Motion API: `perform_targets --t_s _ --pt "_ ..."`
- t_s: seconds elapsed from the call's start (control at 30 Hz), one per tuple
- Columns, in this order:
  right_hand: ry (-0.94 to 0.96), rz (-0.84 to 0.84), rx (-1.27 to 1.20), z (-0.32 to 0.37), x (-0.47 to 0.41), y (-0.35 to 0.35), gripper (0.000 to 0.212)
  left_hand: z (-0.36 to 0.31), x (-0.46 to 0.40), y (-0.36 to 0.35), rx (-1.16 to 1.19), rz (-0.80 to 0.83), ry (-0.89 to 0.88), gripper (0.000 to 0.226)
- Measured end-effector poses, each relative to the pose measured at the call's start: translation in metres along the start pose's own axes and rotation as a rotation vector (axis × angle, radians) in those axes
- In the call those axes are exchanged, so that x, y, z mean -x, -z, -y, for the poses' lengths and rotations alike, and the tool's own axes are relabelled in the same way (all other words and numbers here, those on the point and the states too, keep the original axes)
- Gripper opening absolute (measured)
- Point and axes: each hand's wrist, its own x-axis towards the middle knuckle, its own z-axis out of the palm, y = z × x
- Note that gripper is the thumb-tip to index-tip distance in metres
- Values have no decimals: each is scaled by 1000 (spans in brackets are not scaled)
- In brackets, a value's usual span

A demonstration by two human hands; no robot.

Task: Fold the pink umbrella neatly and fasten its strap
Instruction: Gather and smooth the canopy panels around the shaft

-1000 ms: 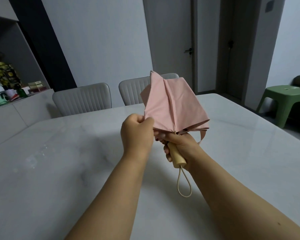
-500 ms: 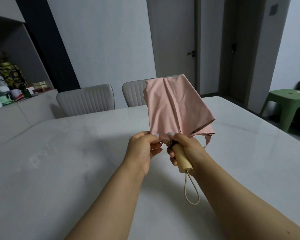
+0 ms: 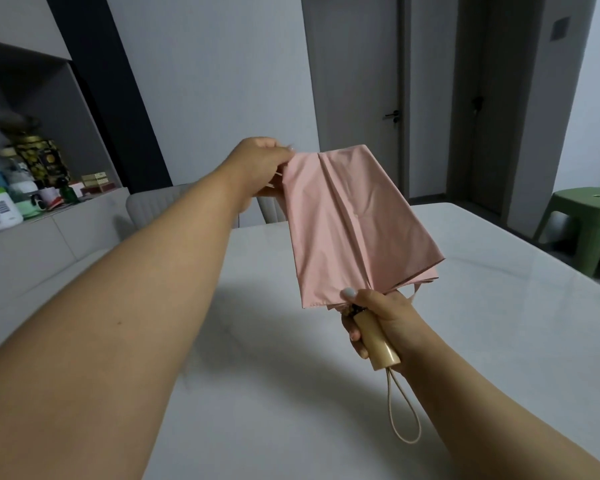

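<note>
A white marble-look bench (image 3: 499,341) is flanked by a green plastic stool (image 3: 582,220) at right and a grey sideboard cluttered with jars (image 3: 21,202) at left. Above the bench, the collapsed pink fabric umbrella (image 3: 354,223) is held tilted; its pale wooden handle (image 3: 378,341) is gripped by the right hand (image 3: 381,317), its far corner pinched by the left hand (image 3: 260,164). A cream cord loop (image 3: 404,420) hangs below.
</note>
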Motion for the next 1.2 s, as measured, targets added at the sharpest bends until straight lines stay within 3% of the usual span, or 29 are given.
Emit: perform_targets --t_s 0.13,0.27,0.43,0.53,0.7,0.8,0.87,1.0,1.2 --pt "0 26 5 -1 0 2 27 -4 -3 16 -65 127 20 21" --pt "22 52 -24 -3 -2 2 23 -7 -6 31 88 33 34 28" --pt "31 4 31 0 0 1 24 -9 3 27 -24 50 39 36" --pt "28 -3 39 0 1 -1 25 -4 3 15 -105 -83 -59 10" --pt "27 3 1 1 1 -1 23 14 4 7 -159 -145 21 16" --pt "32 -39 51 0 3 -5 21 8 10 -4 -241 -404 114 17" --pt "45 -85 91 -2 2 -7 21 -7 23 -24 -281 -499 119 38" --pt "90 -119 123 -2 2 -10 24 -9 43 -79 -273 -357 143 60" --pt "65 -9 99 5 8 -12 24 22 39 -84 192 -234 323 82"
